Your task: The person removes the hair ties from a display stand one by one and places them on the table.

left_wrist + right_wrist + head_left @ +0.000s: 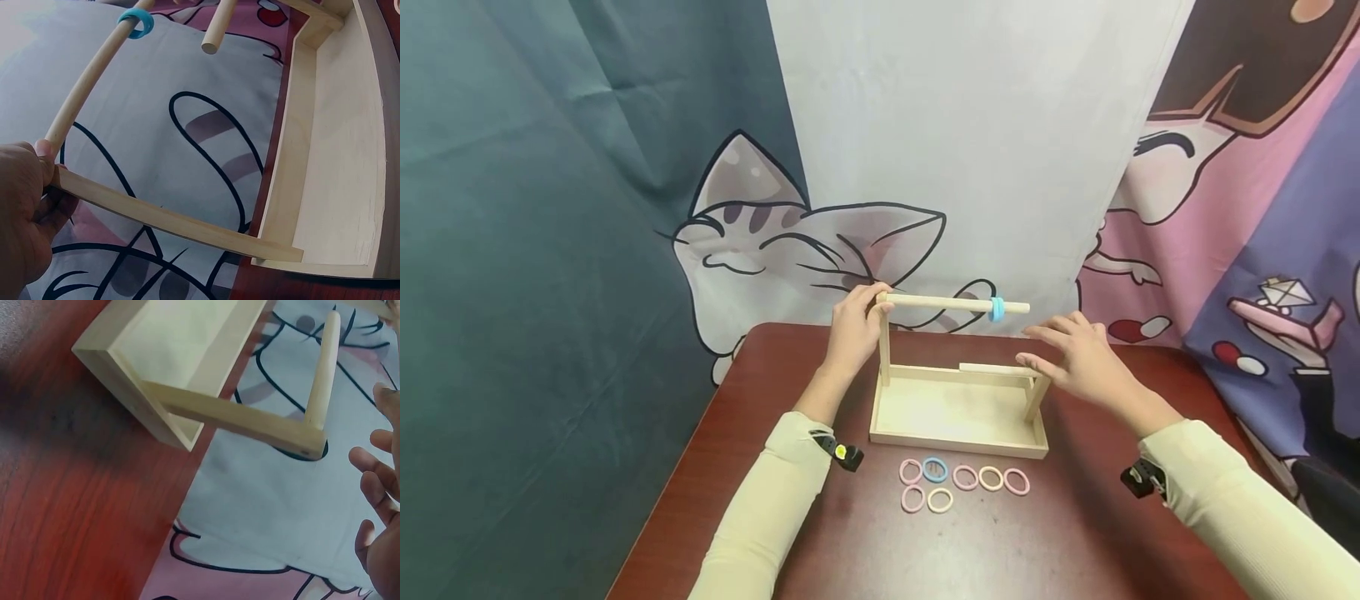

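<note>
A wooden rack stands on the table, with a shallow tray [958, 412] as its base. My left hand [855, 329] pinches the top of its tall left post [884, 354], where the upper rod [936, 303] joins. Blue hair ties [997, 309] hang around that rod near its free right end. My right hand [1075, 358], fingers spread and loosely bent, holds nothing; it hovers just right of the rod's free end. Close by it, the lower rod [992, 369] sticks out leftward from the short right post [244, 422].
Several loose hair ties, pink, blue [936, 470] and pale yellow [940, 500], lie in front of the tray on the dark red table [970, 558]. Behind the table hangs a printed curtain [1000, 150] with a cartoon cat, near the rack's back.
</note>
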Demonstrator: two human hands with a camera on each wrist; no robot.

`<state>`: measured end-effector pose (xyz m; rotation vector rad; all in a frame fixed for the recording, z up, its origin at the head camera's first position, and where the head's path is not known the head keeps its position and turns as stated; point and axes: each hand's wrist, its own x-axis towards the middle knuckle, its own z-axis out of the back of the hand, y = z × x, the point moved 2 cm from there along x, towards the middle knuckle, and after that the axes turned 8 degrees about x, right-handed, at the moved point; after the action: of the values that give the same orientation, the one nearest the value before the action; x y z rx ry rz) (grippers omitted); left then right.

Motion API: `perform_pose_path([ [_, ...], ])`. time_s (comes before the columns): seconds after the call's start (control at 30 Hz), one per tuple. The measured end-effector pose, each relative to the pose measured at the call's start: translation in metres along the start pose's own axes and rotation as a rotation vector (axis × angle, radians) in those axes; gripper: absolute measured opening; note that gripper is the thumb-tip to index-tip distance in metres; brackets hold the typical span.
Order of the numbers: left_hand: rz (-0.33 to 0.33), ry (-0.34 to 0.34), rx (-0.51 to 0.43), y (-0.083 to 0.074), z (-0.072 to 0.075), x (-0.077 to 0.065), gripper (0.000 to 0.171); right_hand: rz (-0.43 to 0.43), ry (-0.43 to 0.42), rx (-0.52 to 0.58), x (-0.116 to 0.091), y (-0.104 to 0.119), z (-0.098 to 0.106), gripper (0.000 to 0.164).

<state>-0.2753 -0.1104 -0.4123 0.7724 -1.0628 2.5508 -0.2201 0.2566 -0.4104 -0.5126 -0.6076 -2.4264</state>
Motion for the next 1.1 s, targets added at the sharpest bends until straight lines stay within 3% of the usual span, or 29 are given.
perform_pose_path([
  [0.23,-0.009,0.005,0.009,0.001,-0.002,-0.005,0.032,-0.08,-0.013,0.017,0.004,-0.012,0.006,0.06],
  [0.47,-0.031,-0.002,0.007,0.0,-0.003,-0.005,0.034,-0.064,-0.05,0.078,0.019,-0.012,0.011,0.075],
  [0.7,-0.021,-0.012,0.005,0.001,-0.001,-0.006,0.028,-0.05,-0.056,0.171,0.037,-0.003,-0.002,0.073],
  [1.1,-0.025,-0.005,0.016,0.001,-0.001,0.0,0.035,0.002,-0.112,0.232,0.055,0.003,-0.011,0.06],
])
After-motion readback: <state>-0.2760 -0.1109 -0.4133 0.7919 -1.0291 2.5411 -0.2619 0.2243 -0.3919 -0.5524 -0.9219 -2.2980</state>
